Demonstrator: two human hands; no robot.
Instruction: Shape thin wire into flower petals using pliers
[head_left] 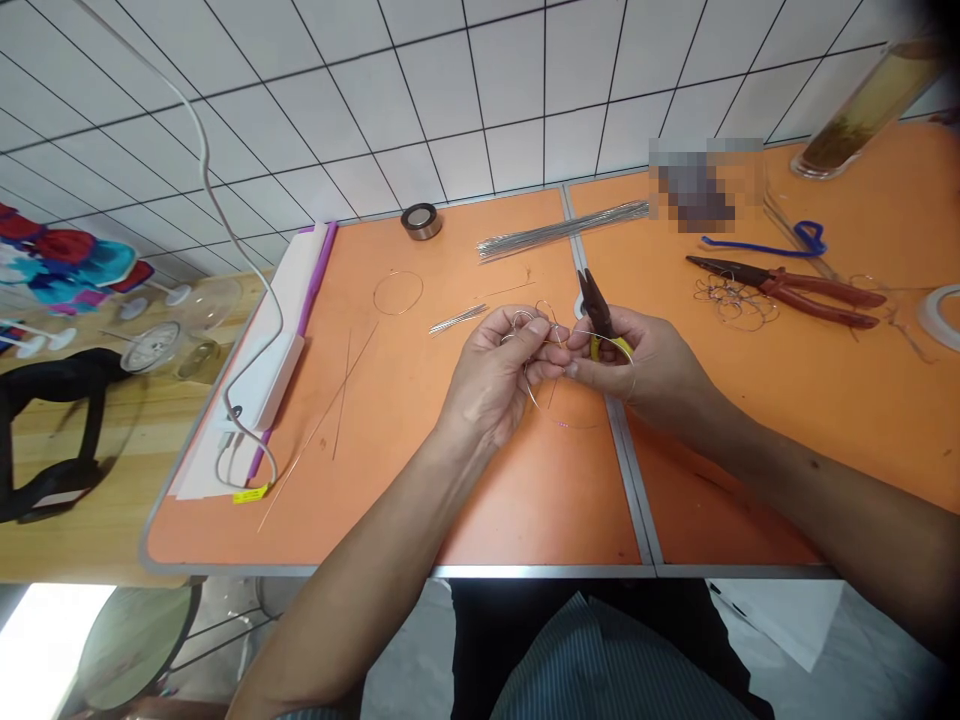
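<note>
My left hand is closed, its thumb and fingers pinching a thin wire bent into loops. My right hand is wrapped round small pliers with dark jaws and yellow handles, the jaws pointing up and away from me. Its thumb and fingertip also meet at the wire, close to the left fingertips, and a wire curve passes over this hand. The fingers cover part of the wire's shape. Just beyond the left hand lies a small bundle of short wires.
Farther back are a long wire bundle, a tape roll and a wire ring. Red-handled pliers lie right beside tangled wire. A white power strip with a cable sits left. A glass jar stands back right.
</note>
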